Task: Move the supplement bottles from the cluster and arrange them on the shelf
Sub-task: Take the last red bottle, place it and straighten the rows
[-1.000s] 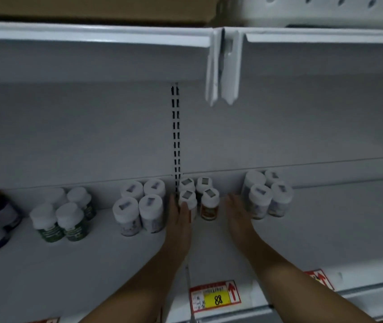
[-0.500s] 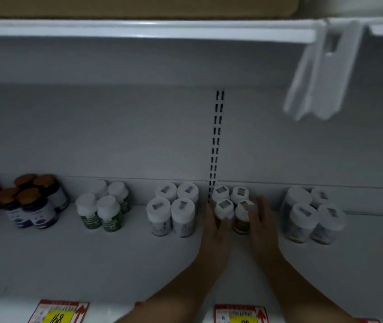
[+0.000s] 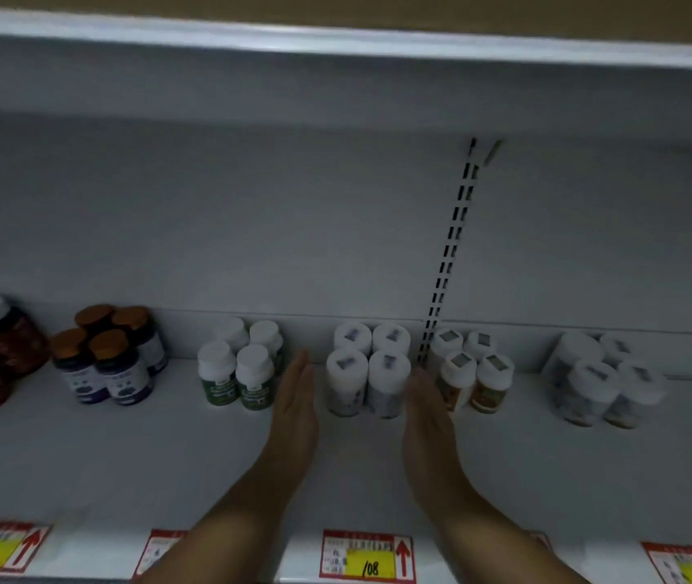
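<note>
I hold my left hand (image 3: 296, 404) and right hand (image 3: 426, 410), fingers straight and together, flanking the four white bottles (image 3: 367, 368) to square them on the shelf (image 3: 125, 465)

I find the near half of the shelf (image 3: 83, 469) bare and passable. Bottle groups line the far edge: the white four-pack (image 3: 367, 368) leaves narrow gaps beside the green-label group (image 3: 243, 368) left and the amber group (image 3: 470, 373) right. Headroom above is ample.

Shelf (image 3: 83, 469): bottle clusters along the back.
Four-bottle cluster (image 3: 367, 368): between left hand (image 3: 296, 398) and right hand (image 3: 428, 410).
</note>
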`<action>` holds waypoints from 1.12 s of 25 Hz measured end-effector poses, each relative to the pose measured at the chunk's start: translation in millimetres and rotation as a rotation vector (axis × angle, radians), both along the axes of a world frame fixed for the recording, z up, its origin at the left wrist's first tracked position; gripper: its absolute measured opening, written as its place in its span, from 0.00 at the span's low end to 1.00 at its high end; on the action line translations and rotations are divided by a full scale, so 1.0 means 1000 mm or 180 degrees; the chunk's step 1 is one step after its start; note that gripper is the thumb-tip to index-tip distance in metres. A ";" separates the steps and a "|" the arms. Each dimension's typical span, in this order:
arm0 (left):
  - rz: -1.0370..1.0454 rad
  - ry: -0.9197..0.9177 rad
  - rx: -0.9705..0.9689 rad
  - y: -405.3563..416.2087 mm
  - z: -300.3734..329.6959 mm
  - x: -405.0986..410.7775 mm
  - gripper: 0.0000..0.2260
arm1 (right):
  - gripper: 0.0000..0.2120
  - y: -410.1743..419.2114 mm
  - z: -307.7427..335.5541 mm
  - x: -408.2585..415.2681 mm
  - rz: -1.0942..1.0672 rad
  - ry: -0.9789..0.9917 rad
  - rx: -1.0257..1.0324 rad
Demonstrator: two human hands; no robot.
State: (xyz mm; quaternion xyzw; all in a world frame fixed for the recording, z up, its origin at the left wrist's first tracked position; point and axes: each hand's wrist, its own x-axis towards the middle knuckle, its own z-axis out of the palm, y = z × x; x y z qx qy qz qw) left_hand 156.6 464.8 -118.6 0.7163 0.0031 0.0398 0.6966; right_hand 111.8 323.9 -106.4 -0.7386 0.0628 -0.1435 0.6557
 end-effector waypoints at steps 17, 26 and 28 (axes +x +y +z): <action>-0.0991 0.0005 -0.0378 -0.010 -0.020 0.023 0.26 | 0.15 0.015 -0.017 0.044 -0.0560 0.0035 0.0725; -0.0766 -0.0121 -0.0275 0.002 0.011 -0.009 0.42 | 0.28 0.008 0.000 -0.014 -0.0847 -0.0366 -0.0168; -0.0977 -0.0502 -0.0146 -0.005 0.029 -0.029 0.40 | 0.29 -0.021 0.023 -0.038 -0.1123 -0.0641 -0.0022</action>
